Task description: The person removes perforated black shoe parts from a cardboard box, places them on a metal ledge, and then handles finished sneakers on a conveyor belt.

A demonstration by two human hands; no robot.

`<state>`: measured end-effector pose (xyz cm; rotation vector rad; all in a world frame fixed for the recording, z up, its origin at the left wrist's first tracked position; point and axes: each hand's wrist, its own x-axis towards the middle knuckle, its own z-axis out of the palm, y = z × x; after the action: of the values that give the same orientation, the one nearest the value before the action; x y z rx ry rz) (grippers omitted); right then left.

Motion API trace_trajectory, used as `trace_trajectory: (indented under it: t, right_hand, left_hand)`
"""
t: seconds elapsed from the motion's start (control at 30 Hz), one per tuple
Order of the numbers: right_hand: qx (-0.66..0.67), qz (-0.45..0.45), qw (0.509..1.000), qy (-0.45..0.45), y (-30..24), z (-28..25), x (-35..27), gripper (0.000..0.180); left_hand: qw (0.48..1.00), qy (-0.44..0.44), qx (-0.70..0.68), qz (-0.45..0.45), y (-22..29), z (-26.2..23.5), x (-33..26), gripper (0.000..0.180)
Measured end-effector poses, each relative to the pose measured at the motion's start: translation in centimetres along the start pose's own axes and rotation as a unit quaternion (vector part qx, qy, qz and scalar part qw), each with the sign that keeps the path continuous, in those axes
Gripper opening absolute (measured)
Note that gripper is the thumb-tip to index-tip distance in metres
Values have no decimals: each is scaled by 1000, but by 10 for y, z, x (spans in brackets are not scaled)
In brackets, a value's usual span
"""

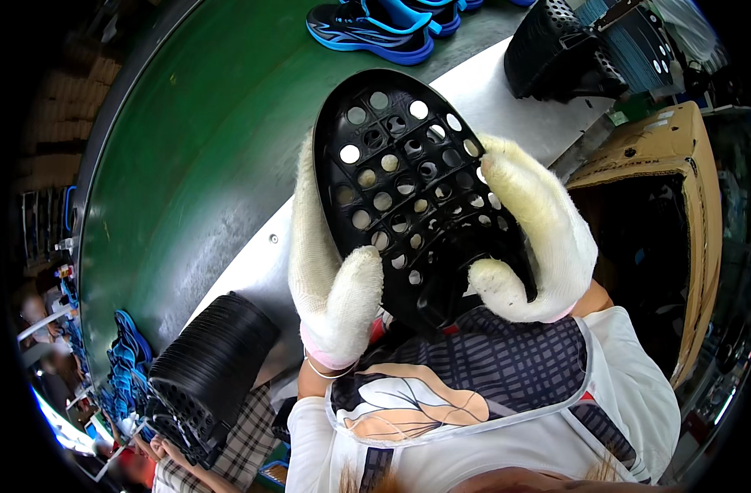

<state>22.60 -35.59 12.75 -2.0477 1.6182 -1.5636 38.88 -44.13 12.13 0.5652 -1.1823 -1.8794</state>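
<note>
Between my hands, in front of my chest, is a black plastic shoe insert (431, 234) with a rounded toe end and rows of round holes. Its toe end points away from me, and the lower end narrows toward my apron. A white knitted glove covers my left hand (336, 292), which grips the insert's left side with the thumb on the near face. My right hand (548, 238), gloved the same way with yellowish stains, is curled around the right edge. Its thumb lies near the lower part of the insert.
A stack of ribbed black inserts (219, 349) stands at lower left; another black stack (548, 53) is at upper right. Blue-and-black shoes (371, 34) sit on the green work surface (195, 148). An open cardboard box (698, 238) stands to my right. Another person's hands (174, 456) show at lower left.
</note>
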Motion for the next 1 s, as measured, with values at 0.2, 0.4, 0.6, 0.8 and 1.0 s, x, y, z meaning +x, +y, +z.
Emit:
trace_trajectory:
  t: [0.2,0.4,0.6,0.8,1.0]
  right_hand:
    - [-21,7,999,-28,-1,-6,1,59]
    - [4,9,1000,0,5,0,-1,57]
    - [12,22,999,25,9,5,-7,55]
    - [21,23,1000,4,8,5,-4,56]
    - [-1,40,999,-12,-4,4,0,59]
  left_hand:
    - [999,30,31,-5,-1,5,-2,86]
    - [1000,17,10,-1,-6,-1,1,87]
    - [999,-7,-40,-12,-6,-2,1,94]
    - [999,-10,-48,-25,-3,-6,0,101]
    - [998,-21,-61,-24,1,-13,-3,86]
